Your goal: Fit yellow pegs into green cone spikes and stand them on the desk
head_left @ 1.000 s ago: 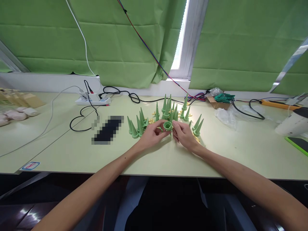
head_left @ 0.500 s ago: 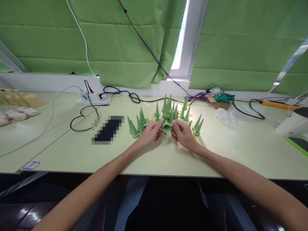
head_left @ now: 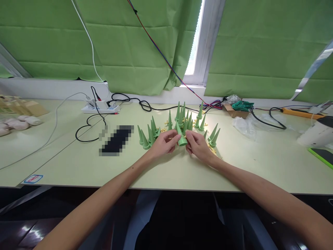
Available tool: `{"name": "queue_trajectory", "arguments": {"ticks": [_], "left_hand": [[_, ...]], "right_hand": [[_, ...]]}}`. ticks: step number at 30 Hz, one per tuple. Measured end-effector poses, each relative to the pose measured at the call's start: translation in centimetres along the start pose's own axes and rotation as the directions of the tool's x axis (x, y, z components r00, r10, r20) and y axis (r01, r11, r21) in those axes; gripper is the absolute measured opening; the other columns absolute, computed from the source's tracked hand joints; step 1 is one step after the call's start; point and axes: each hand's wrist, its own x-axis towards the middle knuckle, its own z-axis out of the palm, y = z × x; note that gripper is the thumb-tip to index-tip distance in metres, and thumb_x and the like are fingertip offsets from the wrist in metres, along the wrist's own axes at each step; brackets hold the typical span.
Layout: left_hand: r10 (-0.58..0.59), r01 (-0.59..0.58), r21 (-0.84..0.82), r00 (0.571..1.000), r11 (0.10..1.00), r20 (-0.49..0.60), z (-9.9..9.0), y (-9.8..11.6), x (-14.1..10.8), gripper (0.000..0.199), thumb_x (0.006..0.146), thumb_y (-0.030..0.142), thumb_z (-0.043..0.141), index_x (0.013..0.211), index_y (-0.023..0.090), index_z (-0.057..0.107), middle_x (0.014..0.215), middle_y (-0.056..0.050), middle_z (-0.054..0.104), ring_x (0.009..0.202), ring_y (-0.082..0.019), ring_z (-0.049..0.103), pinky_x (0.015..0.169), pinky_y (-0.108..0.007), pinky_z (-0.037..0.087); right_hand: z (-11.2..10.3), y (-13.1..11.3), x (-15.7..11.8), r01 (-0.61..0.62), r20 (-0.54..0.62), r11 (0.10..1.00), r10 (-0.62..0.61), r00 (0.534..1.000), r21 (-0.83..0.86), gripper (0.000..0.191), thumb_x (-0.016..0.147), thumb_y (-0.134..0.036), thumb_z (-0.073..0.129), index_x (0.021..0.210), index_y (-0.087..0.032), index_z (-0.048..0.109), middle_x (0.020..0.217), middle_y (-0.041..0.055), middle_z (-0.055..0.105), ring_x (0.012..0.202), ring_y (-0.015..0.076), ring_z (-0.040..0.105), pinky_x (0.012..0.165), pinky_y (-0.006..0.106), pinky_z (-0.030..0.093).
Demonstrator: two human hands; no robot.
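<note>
Between thumb and fingers, my left hand (head_left: 164, 143) grips a green plastic cone spike (head_left: 182, 141), tilted with its wide end toward me and lower right. My right hand (head_left: 199, 143) is closed in a pinch at the cone's right side, on a small yellow plastic piece (head_left: 185, 136) that its fingers mostly hide. Several similar green spikes stand behind my hands, with a cluster (head_left: 145, 139) left of my left hand and a pair (head_left: 213, 136) beyond my right hand. Yellow pieces (head_left: 212, 149) lie by my right wrist.
A dark pixelated patch (head_left: 117, 139) lies on the table to the left, near a power strip (head_left: 100, 109) with black cables. At the back right is a cardboard box (head_left: 236, 111) with a green bag, beside clear plastic wrap (head_left: 244, 126). The table's front edge (head_left: 182, 190) runs before me.
The held cone has turned: its open hollow end faced me before, and now its side shows with the tip up and left. My left fingers have shifted around it; the right hand barely moved.
</note>
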Motion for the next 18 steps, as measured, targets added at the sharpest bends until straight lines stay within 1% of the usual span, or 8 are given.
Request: {"name": "queue_trajectory", "arguments": {"ticks": [4, 10, 12, 15, 18], "left_hand": [[0.032, -0.032, 0.051, 0.999, 0.998, -0.011, 0.02, 0.29, -0.04, 0.036, 0.089, 0.05, 0.059, 0.075, 0.02, 0.045, 0.058, 0.006, 0.042, 0.043, -0.007, 0.041, 0.043, -0.023, 0.031], [0.015, -0.01, 0.17, 0.999, 0.985, -0.03, 0.06, 0.47, -0.27, 0.032, 0.089, 0.048, 0.06, 0.077, 0.019, 0.051, 0.055, 0.006, 0.037, 0.044, -0.007, 0.035, 0.044, -0.024, 0.027], [0.043, -0.034, 0.176, 0.998, 0.984, -0.047, 0.1, 0.31, -0.24, 0.031, 0.088, 0.047, 0.061, 0.079, 0.018, 0.054, 0.064, 0.004, 0.042, 0.046, -0.006, 0.036, 0.045, -0.024, 0.028], [0.117, -0.103, 0.171, 0.99, 0.98, -0.074, 0.17, -0.04, -0.07, 0.03, 0.087, 0.045, 0.064, 0.08, 0.017, 0.058, 0.081, 0.0, 0.048, 0.05, -0.005, 0.038, 0.046, -0.024, 0.031], [0.157, -0.138, 0.192, 0.984, 0.972, -0.088, 0.2, -0.31, 0.08, 0.028, 0.086, 0.044, 0.065, 0.082, 0.017, 0.06, 0.085, 0.0, 0.048, 0.051, -0.004, 0.036, 0.046, -0.023, 0.031]], "right_hand": [[-0.17, 0.25, 0.08, -0.003, 0.012, 1.0, 0.003, 1.0, 0.003, 0.053, 0.093, -0.061, 0.049, 0.059, -0.022, 0.036, 0.045, -0.0072, 0.034, 0.035, 0.0082, 0.037, 0.035, 0.026, 0.029], [-0.36, 0.33, 0.17, -0.049, -0.003, 0.999, 0.049, 0.999, -0.02, 0.059, 0.094, -0.057, 0.05, 0.049, -0.022, 0.035, 0.038, -0.0058, 0.035, 0.032, 0.0083, 0.036, 0.036, 0.026, 0.029], [-0.38, 0.38, 0.19, -0.061, -0.006, 0.998, 0.061, 0.998, -0.006, 0.059, 0.094, -0.057, 0.05, 0.048, -0.022, 0.035, 0.037, -0.006, 0.035, 0.031, 0.0081, 0.034, 0.035, 0.026, 0.029], [-0.38, 0.56, 0.25, -0.06, -0.015, 0.998, 0.06, 0.998, 0.014, 0.059, 0.093, -0.056, 0.051, 0.048, -0.022, 0.035, 0.037, -0.0062, 0.035, 0.031, 0.0081, 0.034, 0.035, 0.026, 0.028], [-0.37, 0.77, 0.32, -0.048, -0.026, 0.999, 0.048, 0.999, -0.002, 0.06, 0.095, -0.054, 0.05, 0.047, -0.022, 0.036, 0.036, -0.0055, 0.036, 0.031, 0.0082, 0.036, 0.036, 0.026, 0.029]]}}
